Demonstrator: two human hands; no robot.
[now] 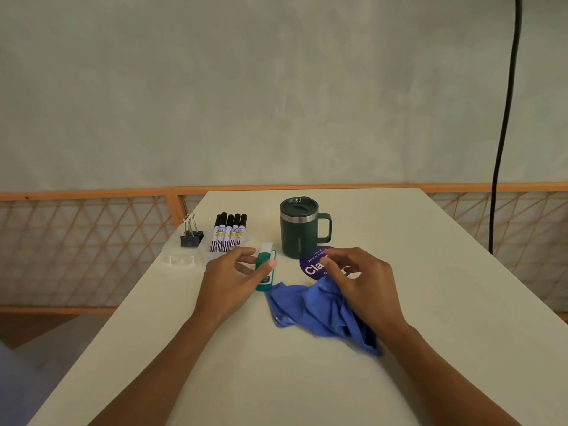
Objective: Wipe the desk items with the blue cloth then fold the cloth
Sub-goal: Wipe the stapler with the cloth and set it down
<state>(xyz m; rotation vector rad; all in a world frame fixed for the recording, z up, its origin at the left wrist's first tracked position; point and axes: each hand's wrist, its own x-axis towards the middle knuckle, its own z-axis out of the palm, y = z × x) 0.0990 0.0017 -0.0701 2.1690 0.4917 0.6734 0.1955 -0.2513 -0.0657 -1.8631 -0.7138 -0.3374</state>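
Eraser [263, 265] boxy, green; cloth [316, 315] crumpled

Crumpled blue cloth [319, 312] lies before the lidded green mug [297, 238], just beside the eraser [263, 260].

Purple round sticker [310, 267] on the bench [399, 241] read "Cla", rest hidden by the right hand [362, 281]. Labels on markers [229, 233] and mug [299, 232] were unreadable.
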